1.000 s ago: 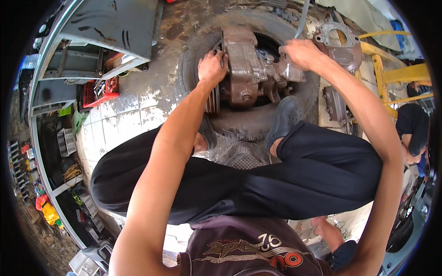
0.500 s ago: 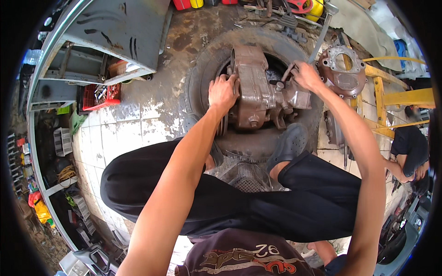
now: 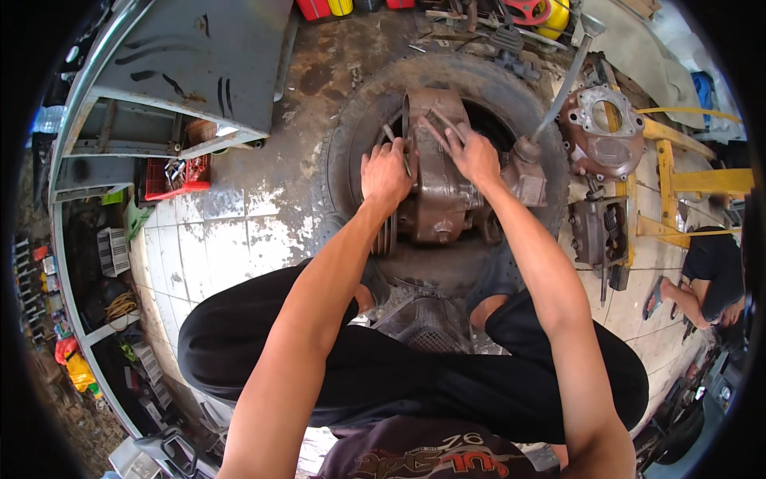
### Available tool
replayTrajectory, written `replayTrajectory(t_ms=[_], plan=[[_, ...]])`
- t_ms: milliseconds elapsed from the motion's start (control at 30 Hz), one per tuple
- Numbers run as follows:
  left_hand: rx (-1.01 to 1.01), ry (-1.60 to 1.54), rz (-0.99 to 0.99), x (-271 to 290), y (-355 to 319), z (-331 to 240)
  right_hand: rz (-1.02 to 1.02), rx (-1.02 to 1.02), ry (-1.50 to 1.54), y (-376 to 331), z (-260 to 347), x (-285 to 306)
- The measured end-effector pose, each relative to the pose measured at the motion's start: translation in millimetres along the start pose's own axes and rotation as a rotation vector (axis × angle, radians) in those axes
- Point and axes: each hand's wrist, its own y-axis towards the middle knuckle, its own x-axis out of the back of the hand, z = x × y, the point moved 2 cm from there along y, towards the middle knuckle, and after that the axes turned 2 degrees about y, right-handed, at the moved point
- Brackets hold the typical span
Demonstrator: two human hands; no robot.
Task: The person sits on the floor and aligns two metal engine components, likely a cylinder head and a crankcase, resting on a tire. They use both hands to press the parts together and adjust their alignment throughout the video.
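A brown-coated, greasy gearbox housing (image 3: 439, 188) lies on a large black tyre (image 3: 347, 136) between my feet. My left hand (image 3: 386, 177) is closed at the housing's left edge, with a thin metal rod (image 3: 388, 133) sticking up between its fingers. Over the top of the housing, my right hand (image 3: 476, 157) grips a short, dark bar-like tool (image 3: 439, 124), its end close to the casing; its exact kind is unclear. From a smaller brown casing (image 3: 528, 180) on the right, a long grey lever (image 3: 562, 89) slants up and away.
Right of the tyre lie a round brown bell housing (image 3: 606, 140) and another open casing (image 3: 598, 227), by a yellow metal frame (image 3: 662, 184). Another person (image 3: 706, 275) crouches far right. On the left stand a grey metal cabinet (image 3: 187, 60) and a red crate (image 3: 195, 172).
My right hand has moved left with its tool, from beside the smaller casing to over the gearbox housing. My left hand stays at the left edge; the rod now shows more clearly.
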Motion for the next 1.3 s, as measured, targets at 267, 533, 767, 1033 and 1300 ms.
replayTrajectory(t_ms=[267,533,767,1033,1300], plan=[[-0.020,-0.088,-0.017,11,-9,-9,-0.071,0.349,-0.219,-35,2,-10],[0.012,-0.447,-0.239,6,-13,-13,-0.087,0.350,-0.116,-73,3,-26],[-0.091,-0.474,-0.202,-1,-21,-4,-0.041,0.318,0.020,-77,11,-10],[-0.120,-0.344,-0.067,15,-13,-1,0.031,0.260,-0.151,-54,20,-10],[-0.103,-0.060,-0.009,0,-8,8,-0.086,-0.083,-0.363,-4,6,-31]])
